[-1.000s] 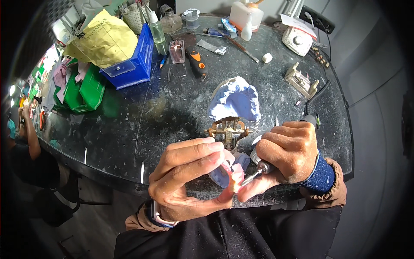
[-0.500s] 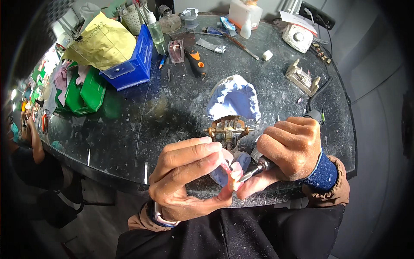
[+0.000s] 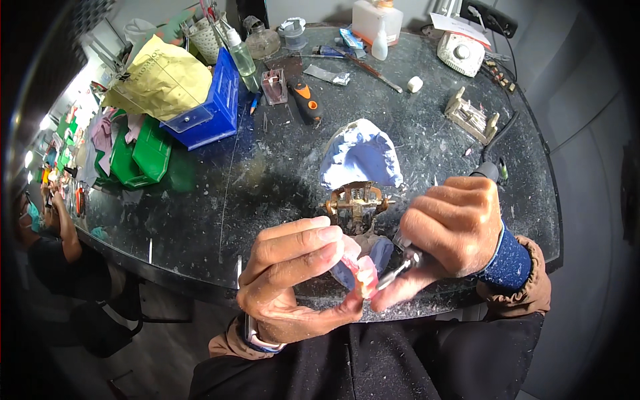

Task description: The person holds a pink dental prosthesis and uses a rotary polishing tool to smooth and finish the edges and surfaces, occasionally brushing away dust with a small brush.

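Note:
Between the thumb and fingers of my left hand (image 3: 287, 283) is a pink denture (image 3: 365, 275) with pale teeth, closed in a pinch. My right hand (image 3: 453, 230) wraps round a metal rotary handpiece (image 3: 405, 261), its narrow tip pointing left at the denture's right side. Whether the tip touches the denture I cannot tell. Just beyond my hands stands a rusty, brownish articulator (image 3: 357, 203). Its raised upper part carries a blue and white dental cast (image 3: 360, 157). A lower blue cast (image 3: 382, 253) is partly hidden behind the denture and my fingers.
A blue bin (image 3: 217, 110) with a yellow bag and a green bin (image 3: 150, 157) stand at the left. Farther back lie an orange-black tool handle (image 3: 307, 103), a spray bottle (image 3: 241, 57) and a bur holder (image 3: 470, 117). Another person (image 3: 60, 240) sits far left.
The handpiece tip has shifted slightly down and right along the denture's side. The denture appears turned a little in my left fingers. The whole view has shifted slightly.

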A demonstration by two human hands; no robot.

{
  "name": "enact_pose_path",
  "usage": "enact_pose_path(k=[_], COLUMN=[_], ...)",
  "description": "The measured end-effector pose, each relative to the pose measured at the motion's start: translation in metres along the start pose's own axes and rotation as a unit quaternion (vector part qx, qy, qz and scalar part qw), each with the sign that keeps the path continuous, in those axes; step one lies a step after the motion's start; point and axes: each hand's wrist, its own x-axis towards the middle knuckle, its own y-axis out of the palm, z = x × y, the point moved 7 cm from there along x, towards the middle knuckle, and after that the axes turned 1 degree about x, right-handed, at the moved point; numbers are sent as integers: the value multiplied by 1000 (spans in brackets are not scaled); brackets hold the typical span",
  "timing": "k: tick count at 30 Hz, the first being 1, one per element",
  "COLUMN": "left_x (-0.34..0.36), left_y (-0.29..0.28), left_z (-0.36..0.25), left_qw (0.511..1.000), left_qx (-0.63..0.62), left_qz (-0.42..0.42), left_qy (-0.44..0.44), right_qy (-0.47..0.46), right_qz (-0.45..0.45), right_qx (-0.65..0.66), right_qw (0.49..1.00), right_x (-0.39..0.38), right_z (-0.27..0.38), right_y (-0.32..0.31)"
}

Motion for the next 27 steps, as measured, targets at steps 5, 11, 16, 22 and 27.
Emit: enact_pose_path(k=[5,11,16,22,27], left_x=[-1,0,1,-1,-4], left_y=[-1,1,3,0,-1], left_z=[-3,-3,-4,-1,1], left_qw=[998,997,996,999,999], left_qx=[57,56,63,29,30], left_qz=[19,13,25,19,10], left_qy=[22,56,65,40,21], right_qy=[27,37,34,16,25], right_qz=[11,28,22,-3,4], right_qx=[-28,-39,-50,9,6], right_qw=[999,998,998,1000,1000], right_x=[0,-2,-2,-4,-4], right_z=[-6,-6,-7,-7,-7], right_y=[4,5,6,7,9])
